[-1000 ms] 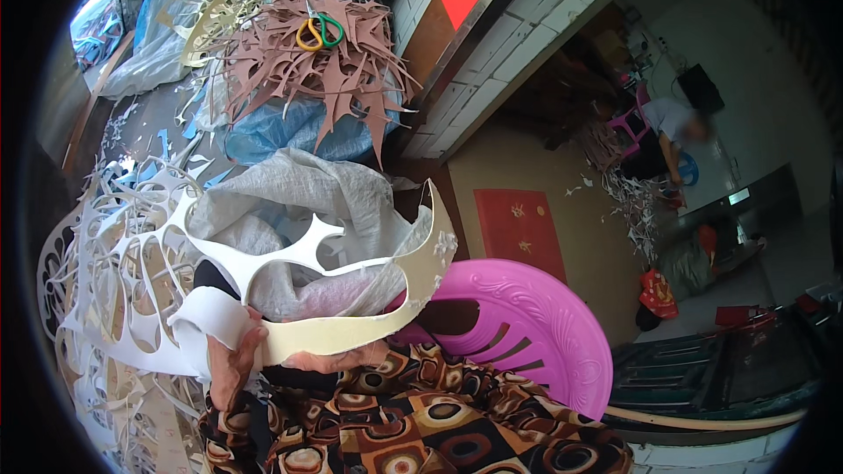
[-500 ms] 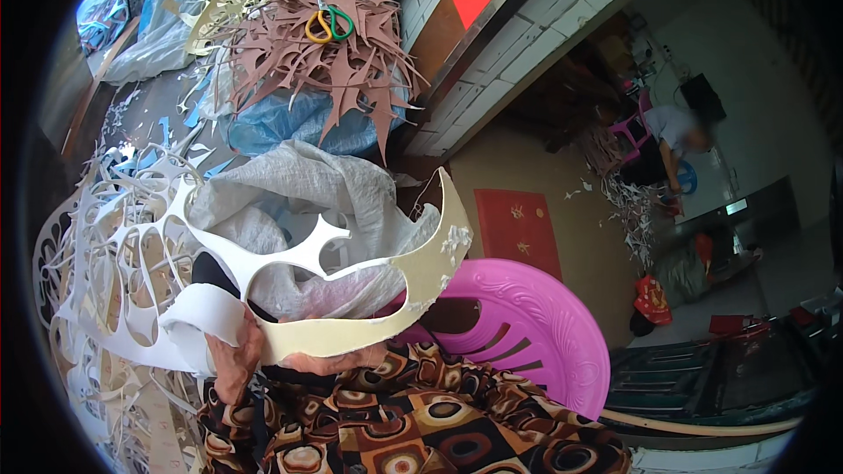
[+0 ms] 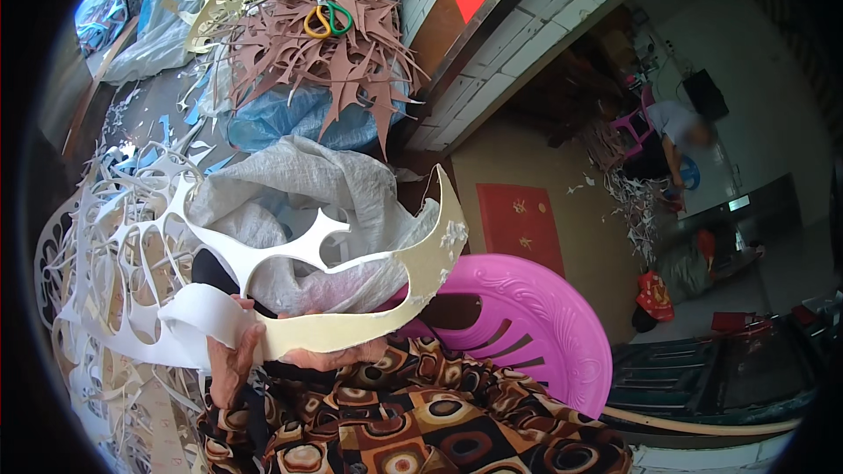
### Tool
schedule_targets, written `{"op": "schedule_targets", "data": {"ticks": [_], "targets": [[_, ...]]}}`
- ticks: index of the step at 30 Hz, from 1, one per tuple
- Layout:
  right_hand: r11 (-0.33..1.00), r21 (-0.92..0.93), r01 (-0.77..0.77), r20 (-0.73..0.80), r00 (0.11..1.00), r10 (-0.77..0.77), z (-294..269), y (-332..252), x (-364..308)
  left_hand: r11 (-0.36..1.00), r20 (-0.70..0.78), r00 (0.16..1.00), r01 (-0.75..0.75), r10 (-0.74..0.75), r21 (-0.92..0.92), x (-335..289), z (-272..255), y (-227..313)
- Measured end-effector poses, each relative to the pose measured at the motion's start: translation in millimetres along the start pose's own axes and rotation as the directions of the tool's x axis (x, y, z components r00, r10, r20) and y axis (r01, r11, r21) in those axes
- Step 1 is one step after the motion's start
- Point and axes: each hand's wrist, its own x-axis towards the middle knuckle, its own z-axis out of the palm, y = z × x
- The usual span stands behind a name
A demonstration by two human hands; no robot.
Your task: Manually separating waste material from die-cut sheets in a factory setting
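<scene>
In the head view, the only view, we take the pink chair (image 3: 575,333) as our landmark. We see the white cut-out sheet (image 3: 285,333) left of it, the sheet's cream end reaching across the chair's left edge. Our left hand (image 3: 233,362), well left of the chair, grasps the sheet beside a curled flap; our right hand (image 3: 341,355), nearer the chair, lies along the sheet's lower edge, and we cannot tell how firmly it closes. A pale sack (image 3: 338,180) sits up and left of the chair; beyond it, 1 pair of scissors (image 3: 327,21) rests on brown scraps (image 3: 364,70). A red mat (image 3: 520,226) lies beyond the chair.
</scene>
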Motion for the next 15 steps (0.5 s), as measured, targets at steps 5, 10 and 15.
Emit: {"op": "schedule_targets", "data": {"ticks": [5,10,15], "targets": [[0.884,-0.447,0.135,0.054,0.991,-0.124,3,-10,-12,0.997,0.044,0.997,-0.060,0.058,0.041,5,-3,6],[0.998,-0.061,0.017,0.074,0.997,-0.013,-3,-7,-11,1.000,0.032,0.999,0.002,-0.002,-0.020,5,-1,4],[0.870,-0.493,-0.003,-0.192,0.976,-0.105,7,9,-7,1.000,-0.024,0.999,-0.022,0.022,0.007,5,3,6]]}}
